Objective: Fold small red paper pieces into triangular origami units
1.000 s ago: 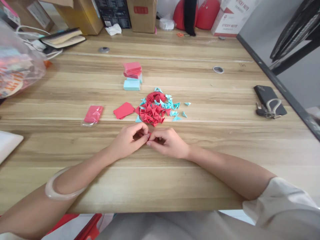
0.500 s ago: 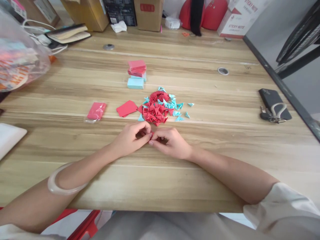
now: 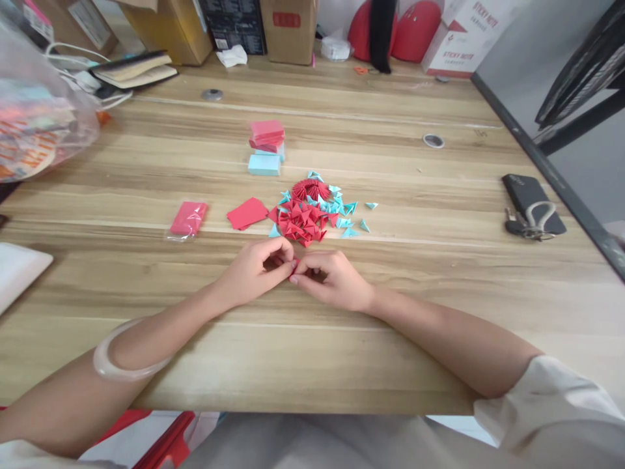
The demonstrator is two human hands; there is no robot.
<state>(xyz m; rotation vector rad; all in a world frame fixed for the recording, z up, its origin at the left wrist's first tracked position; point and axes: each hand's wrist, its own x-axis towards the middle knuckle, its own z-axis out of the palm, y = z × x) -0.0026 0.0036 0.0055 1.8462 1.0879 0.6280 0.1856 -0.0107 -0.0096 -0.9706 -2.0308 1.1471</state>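
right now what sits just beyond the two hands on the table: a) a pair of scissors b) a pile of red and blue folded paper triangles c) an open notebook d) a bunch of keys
b: the pile of red and blue folded paper triangles lies on the wooden table just past the left hand and right hand, which pinch a small red paper piece between their fingertips.

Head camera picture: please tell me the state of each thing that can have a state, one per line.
left hand: fingers pinched on small red paper piece
right hand: fingers pinched on the same piece
folded triangles: loose heap, red and blue
red sheets: flat, unfolded
paper pads: stacked
red packet: lying flat in clear wrap
notebook: closed
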